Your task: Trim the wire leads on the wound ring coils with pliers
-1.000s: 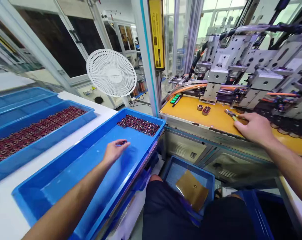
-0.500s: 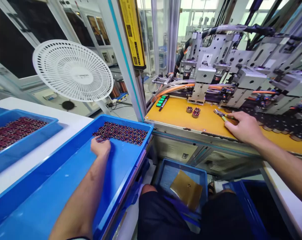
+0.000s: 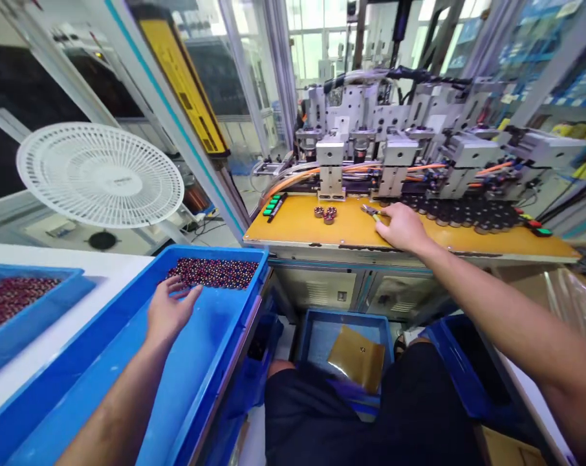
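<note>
My left hand [image 3: 171, 309] is over the long blue tray [image 3: 196, 362], at the near edge of many small dark round parts [image 3: 215, 273] packed at its far end. Its fingers are apart, and nothing shows in them. On the yellow worktop my right hand [image 3: 403, 226] is closed around the handles of small pliers [image 3: 372, 212], whose jaws point left. Left of the pliers stands a small group of round coil-like parts [image 3: 328, 215]. Many dark round pieces [image 3: 467, 212] line the worktop right of my right hand.
A machine with metal clamp heads [image 3: 392, 155] and orange hoses stands behind the worktop [image 3: 293, 223]. Green buttons [image 3: 272, 206] sit at its left end. A white fan [image 3: 103, 178] and a second blue tray [image 3: 55, 278] are at left. A lower bin [image 3: 344, 315] sits between my legs.
The view has swung to the right. My left hand has drawn back slightly from the parts and its fingers have spread. My right hand stays on the pliers on the worktop.
</note>
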Demonstrator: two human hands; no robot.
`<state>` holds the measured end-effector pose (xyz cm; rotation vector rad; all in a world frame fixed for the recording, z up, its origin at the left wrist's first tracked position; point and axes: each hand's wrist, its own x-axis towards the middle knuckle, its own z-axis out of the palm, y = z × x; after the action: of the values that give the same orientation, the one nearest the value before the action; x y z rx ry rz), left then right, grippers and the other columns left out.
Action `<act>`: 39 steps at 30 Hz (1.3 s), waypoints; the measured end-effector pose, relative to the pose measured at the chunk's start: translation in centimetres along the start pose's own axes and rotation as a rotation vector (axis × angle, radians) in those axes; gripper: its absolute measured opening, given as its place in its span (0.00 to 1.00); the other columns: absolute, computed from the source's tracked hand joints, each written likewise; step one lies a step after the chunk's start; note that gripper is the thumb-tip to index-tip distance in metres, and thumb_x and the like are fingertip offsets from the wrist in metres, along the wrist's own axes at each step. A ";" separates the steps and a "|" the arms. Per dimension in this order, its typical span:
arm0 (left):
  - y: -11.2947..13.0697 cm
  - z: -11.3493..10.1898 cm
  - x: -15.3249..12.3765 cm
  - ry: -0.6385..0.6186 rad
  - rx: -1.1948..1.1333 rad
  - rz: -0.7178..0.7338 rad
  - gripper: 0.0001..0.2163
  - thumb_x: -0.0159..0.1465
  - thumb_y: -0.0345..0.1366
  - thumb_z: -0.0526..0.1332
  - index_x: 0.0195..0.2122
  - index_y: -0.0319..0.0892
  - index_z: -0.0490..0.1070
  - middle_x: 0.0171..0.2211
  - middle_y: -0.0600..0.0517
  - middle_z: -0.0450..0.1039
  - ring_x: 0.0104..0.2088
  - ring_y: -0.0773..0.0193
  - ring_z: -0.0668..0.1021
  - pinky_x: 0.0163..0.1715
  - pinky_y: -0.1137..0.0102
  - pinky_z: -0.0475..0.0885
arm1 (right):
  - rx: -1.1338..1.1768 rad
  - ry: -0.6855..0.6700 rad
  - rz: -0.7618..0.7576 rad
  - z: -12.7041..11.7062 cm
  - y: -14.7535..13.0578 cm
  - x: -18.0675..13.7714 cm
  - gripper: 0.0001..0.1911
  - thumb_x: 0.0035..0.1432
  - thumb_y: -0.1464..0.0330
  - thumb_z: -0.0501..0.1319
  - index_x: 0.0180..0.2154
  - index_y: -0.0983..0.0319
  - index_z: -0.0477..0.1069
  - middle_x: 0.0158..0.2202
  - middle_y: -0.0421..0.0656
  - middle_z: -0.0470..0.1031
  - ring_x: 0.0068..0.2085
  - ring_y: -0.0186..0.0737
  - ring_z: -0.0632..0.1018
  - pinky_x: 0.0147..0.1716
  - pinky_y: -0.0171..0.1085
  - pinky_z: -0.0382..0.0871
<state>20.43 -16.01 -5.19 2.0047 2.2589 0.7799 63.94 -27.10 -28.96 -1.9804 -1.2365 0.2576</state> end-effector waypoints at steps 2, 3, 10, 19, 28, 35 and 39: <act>1.7 -0.4 -1.8 -0.049 -0.004 0.101 0.32 0.51 0.37 0.71 0.58 0.35 0.66 0.53 0.40 0.72 0.50 0.49 0.77 0.50 0.54 0.73 | 0.002 -0.007 0.004 0.1 -0.3 -0.1 0.20 0.59 0.63 0.56 0.46 0.68 0.77 0.46 0.51 0.74 0.49 0.50 0.74 0.51 0.43 0.66; 2.5 -0.6 -2.6 -0.065 -0.005 0.153 0.34 0.50 0.40 0.70 0.57 0.34 0.66 0.53 0.39 0.72 0.51 0.46 0.77 0.51 0.52 0.73 | 0.008 -0.013 0.009 0.1 -0.6 -0.1 0.20 0.59 0.63 0.56 0.46 0.68 0.77 0.46 0.52 0.74 0.49 0.50 0.74 0.51 0.43 0.66; 8.2 1.0 -7.1 -0.212 0.054 0.492 0.43 0.46 0.59 0.65 0.58 0.36 0.62 0.53 0.35 0.71 0.48 0.47 0.79 0.51 0.53 0.74 | 0.136 -0.062 0.053 -0.9 -2.5 -0.9 0.20 0.60 0.65 0.57 0.48 0.70 0.76 0.50 0.56 0.72 0.54 0.54 0.71 0.53 0.49 0.65; 19.8 14.1 -9.5 -0.325 0.123 0.597 0.24 0.55 0.38 0.68 0.52 0.36 0.70 0.41 0.43 0.78 0.42 0.54 0.80 0.50 0.59 0.72 | 0.133 -0.113 0.059 -1.6 -2.6 -1.1 0.20 0.63 0.62 0.57 0.50 0.69 0.73 0.53 0.53 0.69 0.56 0.49 0.69 0.55 0.49 0.62; 21.7 17.8 -11.6 -0.149 -0.101 0.446 0.25 0.54 0.34 0.69 0.53 0.38 0.67 0.42 0.44 0.76 0.49 0.49 0.76 0.57 0.48 0.63 | 0.078 -0.117 0.031 -1.5 -2.0 -0.7 0.19 0.65 0.62 0.56 0.50 0.69 0.72 0.51 0.53 0.70 0.54 0.47 0.70 0.54 0.47 0.63; 16.1 11.7 -15.5 -0.225 -0.635 0.416 0.38 0.46 0.42 0.69 0.57 0.36 0.58 0.44 0.42 0.73 0.40 0.62 0.79 0.47 0.65 0.75 | 0.115 -0.094 0.025 -1.2 -1.4 -0.4 0.20 0.63 0.63 0.57 0.50 0.71 0.73 0.50 0.56 0.71 0.53 0.51 0.71 0.53 0.49 0.64; 13.3 8.8 -19.6 -0.297 -0.789 0.391 0.37 0.45 0.40 0.72 0.55 0.38 0.59 0.43 0.42 0.75 0.43 0.62 0.80 0.48 0.67 0.76 | 0.170 -0.003 -0.055 -2.2 -1.9 -0.9 0.21 0.65 0.66 0.56 0.51 0.75 0.73 0.52 0.59 0.71 0.55 0.51 0.70 0.57 0.47 0.61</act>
<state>39.08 -30.69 -13.88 1.9603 1.1337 1.0804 63.36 -28.52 -26.36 -1.7992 -1.2276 0.3274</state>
